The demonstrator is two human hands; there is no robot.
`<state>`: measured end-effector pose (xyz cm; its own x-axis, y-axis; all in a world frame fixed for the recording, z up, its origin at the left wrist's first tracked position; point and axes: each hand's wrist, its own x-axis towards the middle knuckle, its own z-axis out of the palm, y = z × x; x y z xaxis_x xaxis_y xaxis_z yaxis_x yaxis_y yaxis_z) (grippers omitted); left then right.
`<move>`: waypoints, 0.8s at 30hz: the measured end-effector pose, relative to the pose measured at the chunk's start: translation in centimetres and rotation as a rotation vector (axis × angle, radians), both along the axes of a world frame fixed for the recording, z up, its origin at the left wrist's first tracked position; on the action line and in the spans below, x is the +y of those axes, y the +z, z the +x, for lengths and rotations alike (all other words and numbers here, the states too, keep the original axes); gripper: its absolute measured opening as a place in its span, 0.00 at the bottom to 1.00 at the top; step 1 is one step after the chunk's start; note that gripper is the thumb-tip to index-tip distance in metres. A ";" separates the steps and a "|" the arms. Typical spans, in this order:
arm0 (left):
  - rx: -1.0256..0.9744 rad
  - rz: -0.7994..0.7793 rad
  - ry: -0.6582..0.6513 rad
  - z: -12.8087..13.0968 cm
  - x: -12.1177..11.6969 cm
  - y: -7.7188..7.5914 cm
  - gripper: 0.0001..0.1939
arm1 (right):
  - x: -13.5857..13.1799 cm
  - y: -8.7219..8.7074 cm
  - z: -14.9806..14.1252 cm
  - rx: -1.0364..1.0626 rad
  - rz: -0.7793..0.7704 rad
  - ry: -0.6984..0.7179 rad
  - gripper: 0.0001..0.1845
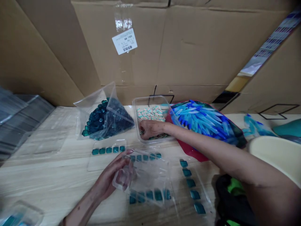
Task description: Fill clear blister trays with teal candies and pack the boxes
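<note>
My left hand [115, 169] grips a thin clear plastic box [121, 179], slightly blurred, above the table. Teal square gems [149, 195] in rows show through or beside the clear plastic; which layer they lie on is hard to tell. Inside a clear plastic tub [136, 125], my right hand [151, 128] is closed with curled fingers; what they hold is hidden. Small pale pieces with orange and mint stripes [150, 113] fill the tub's back part. More gems form a row [108, 150] on a clear sheet at left, and a column [191, 183] stands at right.
A clear bag of dark teal gems [105, 119] lies left of the tub. Right of it, a red container [194, 153] holds blue stick-like pieces [199, 116]. Cardboard [188, 47] walls the back. Stacked clear boxes [23, 116] stand left; a cream stool or tub [275, 153] is at right.
</note>
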<state>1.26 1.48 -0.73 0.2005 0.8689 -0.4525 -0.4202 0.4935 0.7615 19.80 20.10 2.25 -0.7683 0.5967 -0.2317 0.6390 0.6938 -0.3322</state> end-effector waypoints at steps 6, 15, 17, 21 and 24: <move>-0.027 0.000 0.004 0.0 0.2 0.1 0.19 | 1.9 1.4 1.7 0.052 0.259 -0.109 0.15; -0.068 0.030 -0.046 -0.3 0.1 -0.3 0.18 | 0.7 1.2 2.1 0.099 0.053 -0.005 0.06; -0.071 0.034 -0.054 -0.3 0.0 -0.4 0.18 | 0.7 0.8 1.9 0.082 0.035 -0.016 0.06; -0.064 0.038 -0.048 -0.3 0.0 -0.3 0.18 | 0.6 0.2 1.6 0.072 0.022 -0.090 0.05; -0.060 0.046 -0.049 -0.3 -0.1 -0.2 0.18 | 0.5 0.1 1.8 0.106 0.018 -0.138 0.05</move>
